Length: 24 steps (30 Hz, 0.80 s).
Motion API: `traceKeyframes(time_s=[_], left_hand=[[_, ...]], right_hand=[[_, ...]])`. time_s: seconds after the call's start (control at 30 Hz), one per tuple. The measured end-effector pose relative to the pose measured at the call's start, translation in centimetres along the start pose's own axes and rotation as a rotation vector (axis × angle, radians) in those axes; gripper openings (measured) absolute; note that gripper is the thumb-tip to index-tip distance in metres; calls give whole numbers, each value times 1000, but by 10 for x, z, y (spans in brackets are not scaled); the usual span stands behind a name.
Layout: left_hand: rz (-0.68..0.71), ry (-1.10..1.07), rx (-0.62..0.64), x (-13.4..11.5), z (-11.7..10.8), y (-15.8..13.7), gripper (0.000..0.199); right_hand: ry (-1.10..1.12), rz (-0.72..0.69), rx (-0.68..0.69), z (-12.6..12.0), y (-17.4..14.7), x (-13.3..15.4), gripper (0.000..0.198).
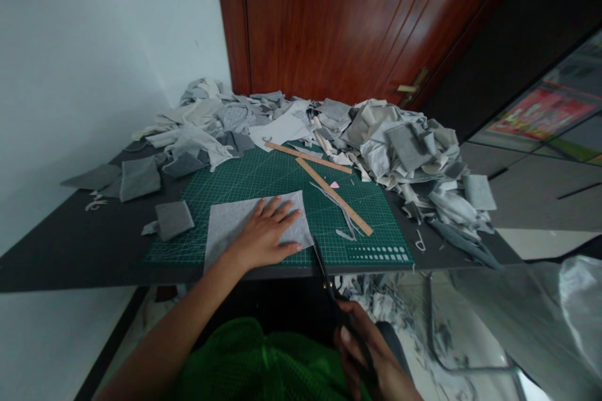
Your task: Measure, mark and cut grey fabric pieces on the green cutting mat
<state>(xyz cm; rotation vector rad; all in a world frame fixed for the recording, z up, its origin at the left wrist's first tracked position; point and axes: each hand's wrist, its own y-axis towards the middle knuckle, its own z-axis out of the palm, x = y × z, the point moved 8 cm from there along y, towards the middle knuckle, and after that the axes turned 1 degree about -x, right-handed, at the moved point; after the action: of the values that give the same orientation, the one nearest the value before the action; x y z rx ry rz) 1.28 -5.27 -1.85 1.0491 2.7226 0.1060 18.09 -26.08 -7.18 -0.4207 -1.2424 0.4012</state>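
A light grey piece of fabric (pixel 226 225) lies on the green cutting mat (pixel 254 169), its near left corner reaching the table's front edge. My left hand (pixel 270 231) rests flat on it with the fingers spread. Below the table edge, my right hand (pixel 360 344) is wrapped around the handles of black scissors (pixel 324 275). The scissors' tips touch or nearly touch the fabric's near right corner; the blades look close together. Thin cut strips (pixel 345 216) of grey fabric lie on the mat to the right.
Two wooden rulers (pixel 333 197) lie on the mat. Fabric scraps (pixel 202 125) are heaped at the back left, and a taller fabric pile (pixel 390 137) stands at the right. A folded grey piece (pixel 174 220) sits at the mat's left edge. More scraps (pixel 383 304) litter the floor.
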Motion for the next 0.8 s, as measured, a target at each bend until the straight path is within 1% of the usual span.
traceKeyframes(time_s=[0.17,0.3,0.43,0.53,0.8], left_hand=[[-4,17,7,1,2,0,77],[4,3,-13,0,1,0,77],[4,4,-4,0,1,0,78],[1,12,11,0,2,0,78],[-5,5,3,1,5,0,78]], right_hand=[[-61,-35,-22,-1,9,4,66],[-104,-76,2,0,16,9,63],[-117,-81,21,0,21,12,60],[-95,-77,24,-1,23,10,62],[18,-56,-14,-11,26,7,65]])
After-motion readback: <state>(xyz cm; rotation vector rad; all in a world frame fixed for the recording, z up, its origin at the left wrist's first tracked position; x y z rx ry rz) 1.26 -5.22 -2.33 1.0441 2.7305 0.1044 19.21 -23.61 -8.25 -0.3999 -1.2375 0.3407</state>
